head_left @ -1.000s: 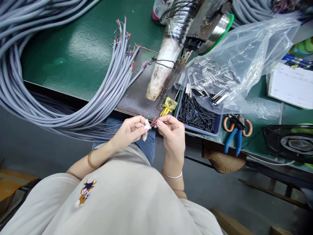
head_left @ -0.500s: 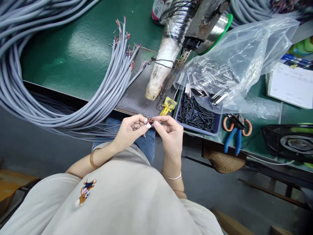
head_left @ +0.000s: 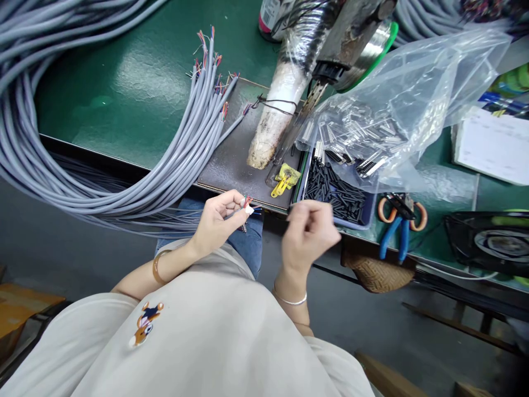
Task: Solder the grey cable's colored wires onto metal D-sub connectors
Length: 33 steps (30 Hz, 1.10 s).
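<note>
My left hand [head_left: 221, 218] is closed on the stripped end of a grey cable, with thin coloured wires [head_left: 249, 204] fanning out past my fingertips. It hovers below the bench edge, over my lap. My right hand [head_left: 311, 231] is apart from the wires, blurred by motion, just in front of a blue tray of small black tubes [head_left: 335, 193]. Its fingers look loosely curled; whether they hold anything is unclear. A thick bundle of grey cables [head_left: 177, 149] arcs from the left, ends lying on a dark mat [head_left: 235, 149].
A wrapped soldering tool on a stand [head_left: 281, 105], a yellow clip [head_left: 283, 181], a clear bag of metal connectors [head_left: 380, 121], orange-and-blue pliers [head_left: 399, 218], a solder spool [head_left: 372, 47] and white paper [head_left: 491, 146] crowd the green bench [head_left: 124, 88].
My right hand let go of the wire ends and swung right toward the blue tray. My left hand kept hold of the cable end, nearly still.
</note>
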Each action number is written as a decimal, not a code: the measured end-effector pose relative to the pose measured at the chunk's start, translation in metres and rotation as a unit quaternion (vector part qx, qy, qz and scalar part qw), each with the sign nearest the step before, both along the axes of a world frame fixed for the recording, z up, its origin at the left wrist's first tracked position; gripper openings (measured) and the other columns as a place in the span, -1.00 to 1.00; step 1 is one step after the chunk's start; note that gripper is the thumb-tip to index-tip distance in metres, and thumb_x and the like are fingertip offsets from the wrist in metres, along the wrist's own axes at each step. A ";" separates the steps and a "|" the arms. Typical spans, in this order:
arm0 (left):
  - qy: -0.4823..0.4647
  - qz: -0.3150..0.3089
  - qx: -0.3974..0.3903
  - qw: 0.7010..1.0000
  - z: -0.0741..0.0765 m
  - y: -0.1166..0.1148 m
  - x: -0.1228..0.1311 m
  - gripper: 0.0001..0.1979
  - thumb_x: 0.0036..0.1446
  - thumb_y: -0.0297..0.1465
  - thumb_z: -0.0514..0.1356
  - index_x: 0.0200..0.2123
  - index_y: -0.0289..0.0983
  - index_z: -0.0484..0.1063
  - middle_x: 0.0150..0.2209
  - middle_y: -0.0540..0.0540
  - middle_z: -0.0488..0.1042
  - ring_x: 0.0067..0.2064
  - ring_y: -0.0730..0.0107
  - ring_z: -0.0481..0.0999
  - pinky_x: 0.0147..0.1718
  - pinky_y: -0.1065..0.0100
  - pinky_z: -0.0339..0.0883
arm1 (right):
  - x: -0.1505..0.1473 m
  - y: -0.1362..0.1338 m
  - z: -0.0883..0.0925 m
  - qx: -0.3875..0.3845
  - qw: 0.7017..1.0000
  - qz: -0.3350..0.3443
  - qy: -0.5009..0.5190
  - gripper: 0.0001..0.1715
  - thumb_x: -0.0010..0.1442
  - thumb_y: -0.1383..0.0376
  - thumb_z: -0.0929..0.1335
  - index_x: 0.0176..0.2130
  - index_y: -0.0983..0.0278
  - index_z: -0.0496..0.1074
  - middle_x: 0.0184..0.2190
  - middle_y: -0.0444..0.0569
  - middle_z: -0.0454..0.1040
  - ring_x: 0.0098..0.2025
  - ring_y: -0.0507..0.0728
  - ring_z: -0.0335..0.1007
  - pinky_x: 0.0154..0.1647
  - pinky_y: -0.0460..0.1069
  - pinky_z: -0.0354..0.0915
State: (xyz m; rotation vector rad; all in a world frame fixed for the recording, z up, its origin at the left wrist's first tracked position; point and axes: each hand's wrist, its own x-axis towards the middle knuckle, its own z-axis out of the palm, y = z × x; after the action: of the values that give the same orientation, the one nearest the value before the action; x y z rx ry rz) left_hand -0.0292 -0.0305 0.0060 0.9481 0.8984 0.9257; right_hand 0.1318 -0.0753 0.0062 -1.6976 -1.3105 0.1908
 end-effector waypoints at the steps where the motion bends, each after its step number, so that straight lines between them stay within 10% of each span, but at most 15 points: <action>1: -0.008 0.001 -0.013 1.000 0.001 0.000 -0.001 -0.76 0.05 -0.34 0.36 -0.47 -0.28 0.35 -0.58 0.12 0.26 -0.55 0.62 0.18 -0.52 0.51 0.11 | 0.003 -0.001 0.002 0.000 0.999 -0.023 0.031 -0.66 0.41 0.10 0.30 -0.35 0.19 0.45 -0.55 -0.17 0.38 -0.53 0.02 0.26 -0.47 -0.04 0.17; 7: -0.055 -0.052 -0.093 0.993 0.003 0.003 -0.003 -0.71 0.01 -0.27 0.39 -0.45 -0.28 0.34 -0.61 0.16 0.18 -0.59 0.65 0.05 -0.60 0.51 -0.07 | 0.006 -0.001 0.009 -0.087 0.976 0.195 0.037 -0.69 0.25 0.11 0.47 -0.01 0.09 0.57 -0.29 -0.11 0.61 -0.56 0.00 0.20 -0.45 -0.01 0.27; 12: -0.071 -0.075 -0.130 0.986 0.002 0.003 -0.002 -0.66 -0.05 -0.28 0.45 -0.46 -0.28 0.34 -0.61 0.17 0.14 -0.59 0.67 0.02 -0.62 0.52 -0.16 | -0.003 0.001 0.002 -0.037 0.970 0.236 -0.040 -0.82 0.38 0.27 0.34 -0.23 0.12 0.57 -0.35 -0.08 0.62 -0.32 0.07 0.53 -0.28 -0.02 0.37; 17: -0.055 -0.048 -0.076 0.995 0.001 -0.001 -0.003 -0.70 0.05 -0.26 0.41 -0.45 -0.28 0.37 -0.57 0.12 0.22 -0.56 0.63 0.11 -0.57 0.52 0.03 | 0.009 0.001 0.005 0.068 0.992 0.090 -0.061 -0.69 0.40 0.20 0.29 -0.39 0.15 0.47 -0.54 -0.13 0.48 -0.52 0.06 0.41 -0.48 0.00 0.26; 21: 0.052 0.007 0.067 0.996 -0.003 -0.004 -0.005 -0.81 0.08 -0.35 0.39 -0.48 -0.28 0.47 -0.30 -0.11 0.48 -0.30 0.41 0.43 -0.35 0.41 0.32 | 0.029 -0.001 0.026 0.285 0.958 -0.009 0.021 -0.62 0.36 0.01 0.27 -0.41 0.08 0.44 -0.75 -0.25 0.04 -0.79 0.01 -0.19 -0.69 0.02 -0.14; 26: 0.061 -0.052 0.187 0.979 -0.002 -0.008 -0.005 -0.89 0.14 -0.37 0.36 -0.41 -0.26 0.59 -0.23 -0.20 0.62 -0.13 0.25 0.55 -0.03 0.22 0.40 | 0.043 -0.023 0.061 0.096 0.994 0.040 0.022 -0.70 0.31 0.21 0.37 0.03 -0.08 0.43 -0.59 -0.23 0.40 -0.61 0.17 0.44 -0.60 0.07 0.20; 30: -0.056 -0.226 0.015 0.972 0.003 -0.010 -0.005 -0.75 0.15 -0.23 0.37 -0.40 -0.30 0.50 -0.50 -0.06 0.50 -0.47 0.46 0.43 -0.41 0.38 0.36 | 0.067 -0.024 0.072 -0.214 0.950 0.216 -0.071 -0.87 0.36 0.14 0.36 -0.16 0.12 0.44 -0.35 -0.12 0.66 -0.37 0.14 0.63 -0.37 0.01 0.39; 33: -0.097 -0.254 -0.075 0.959 0.005 -0.009 -0.005 -0.66 0.06 -0.21 0.44 -0.44 -0.31 0.43 -0.55 0.00 0.43 -0.52 0.55 0.36 -0.51 0.48 0.23 | 0.085 -0.003 0.063 -0.222 0.934 0.112 -0.257 -0.67 0.35 0.05 0.33 -0.35 0.19 0.41 -0.54 -0.11 0.55 -0.50 0.12 0.50 -0.45 -0.01 0.18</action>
State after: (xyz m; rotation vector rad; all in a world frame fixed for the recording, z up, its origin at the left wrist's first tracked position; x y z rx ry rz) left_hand -0.0339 -0.0396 0.0108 0.8817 0.5104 0.4906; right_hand 0.2166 -0.0784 0.0688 -2.0578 -1.9699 0.1914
